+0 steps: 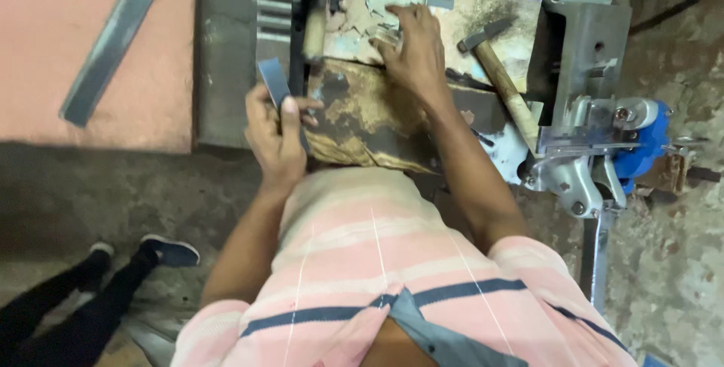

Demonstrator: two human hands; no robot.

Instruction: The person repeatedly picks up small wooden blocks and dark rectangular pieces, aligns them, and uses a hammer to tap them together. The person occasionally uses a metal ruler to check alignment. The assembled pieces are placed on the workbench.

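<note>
I observe a worn, paint-flaked workbench (362, 122) over a concrete floor, a hammer (498, 73) lying beside a bench-mounted metal press (584, 103). My left hand (275, 137) grips a flat dark metal strip (273, 80) upright at the bench's left edge. My right hand (413, 46) lies fingers-down on the benchtop near small metal pieces (385, 35), clutching nothing I can make out.

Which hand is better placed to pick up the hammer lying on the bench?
Probably the right hand. It rests on the worn benchtop close beside the hammer, while the left hand is farther off and already grips a flat metal piece.
</note>
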